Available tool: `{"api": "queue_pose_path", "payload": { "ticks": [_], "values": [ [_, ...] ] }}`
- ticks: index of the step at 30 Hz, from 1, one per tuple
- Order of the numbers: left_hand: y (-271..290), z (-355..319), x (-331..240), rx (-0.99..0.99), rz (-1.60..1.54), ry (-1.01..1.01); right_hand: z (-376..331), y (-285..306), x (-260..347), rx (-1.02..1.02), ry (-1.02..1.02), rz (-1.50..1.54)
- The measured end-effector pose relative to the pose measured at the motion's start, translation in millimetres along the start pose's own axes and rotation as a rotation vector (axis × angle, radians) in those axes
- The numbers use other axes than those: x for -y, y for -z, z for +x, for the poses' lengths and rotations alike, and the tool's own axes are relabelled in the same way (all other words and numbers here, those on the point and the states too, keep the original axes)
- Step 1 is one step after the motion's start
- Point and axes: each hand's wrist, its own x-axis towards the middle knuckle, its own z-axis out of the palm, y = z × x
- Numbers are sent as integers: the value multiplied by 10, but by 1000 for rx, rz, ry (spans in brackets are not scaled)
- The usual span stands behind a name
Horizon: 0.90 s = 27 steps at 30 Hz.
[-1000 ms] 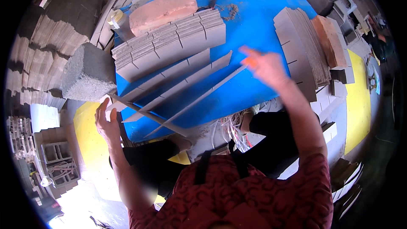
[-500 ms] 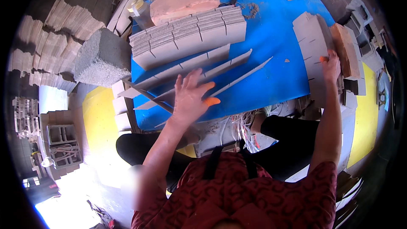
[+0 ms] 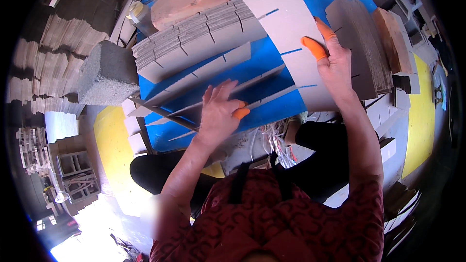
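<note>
Thin grey cardboard strips point(image 3: 208, 73) stand on edge in a slanting row on the blue tabletop point(image 3: 264, 48), with a crosswise strip point(image 3: 162, 110) slotted through them at their left ends. My left hand point(image 3: 217, 116) is over the nearest strips, its orange-capped thumb and forefinger closed on the front strip point(image 3: 274, 98); the other fingers reach over those behind. To the right, my right hand point(image 3: 336, 68) holds up a wide slotted cardboard strip point(image 3: 286, 29) between orange-capped thumb and forefinger. Its lower end comes close to the standing strips' right ends; whether they touch, I cannot tell.
Behind the standing strips lies a thick bundle of slotted strips point(image 3: 199, 34), against an orange brick point(image 3: 191, 1). A rough concrete block point(image 3: 108, 73) is at the left. Another strip stack point(image 3: 361, 43) leans by a second brick point(image 3: 392, 41) at the right.
My right hand has lifted a slotted strip from the right stack and brought it leftward over the table. My left thumb and forefinger have drawn closer together at the front strip.
</note>
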Motion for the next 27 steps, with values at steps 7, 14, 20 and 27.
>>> {"api": "queue_pose_path", "payload": {
  "ticks": [7, 14, 20, 27],
  "values": [
    [30, -5, 1, 2, 9, -12, -17, -146, 65, 104, 22, -43],
    [24, 63, 49, -72, -64, 2, -114, -378, 211, 123, 208, -119],
    [51, 92, 69, -62, -56, -4, -176, -655, 256, 185, 253, -103],
    [301, 226, 358, -322, 120, -15, -241, -692, 333, 248, 269, -196]
  ]
}}
